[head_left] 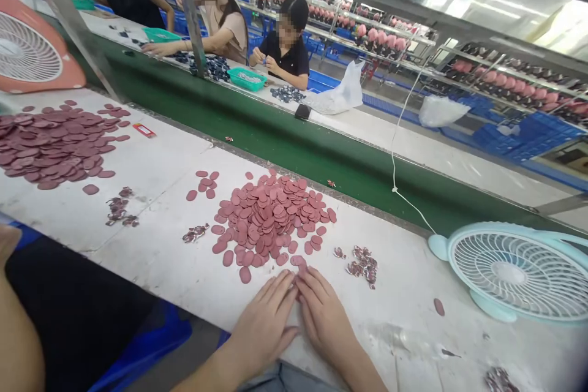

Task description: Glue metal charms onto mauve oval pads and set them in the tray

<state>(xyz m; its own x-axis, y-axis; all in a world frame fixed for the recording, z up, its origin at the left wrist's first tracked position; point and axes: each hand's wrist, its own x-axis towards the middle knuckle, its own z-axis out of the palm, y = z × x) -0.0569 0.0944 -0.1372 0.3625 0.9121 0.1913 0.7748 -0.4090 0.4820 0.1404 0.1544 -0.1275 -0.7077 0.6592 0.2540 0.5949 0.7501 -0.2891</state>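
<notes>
On the white table (169, 245) lies a pile of flat reddish oval pieces (271, 208). My left hand (266, 312) and my right hand (324, 309) rest side by side at the pile's near edge, with fingertips meeting. Both hands have their fingers pressed together around one oval piece (298, 261), which shows just beyond the fingertips. How each thumb and fingertip grips it is hidden. Small curled scraps (362, 266) lie to the right of the pile, and more scraps (195, 233) lie to its left.
A light blue fan (514, 272) stands at the right, a pink fan (32, 49) at the far left. Another oval pile (55, 144) lies left. Beyond the green belt (220, 122), several people work at a table with green baskets (247, 78). A knee or arm shows lower left.
</notes>
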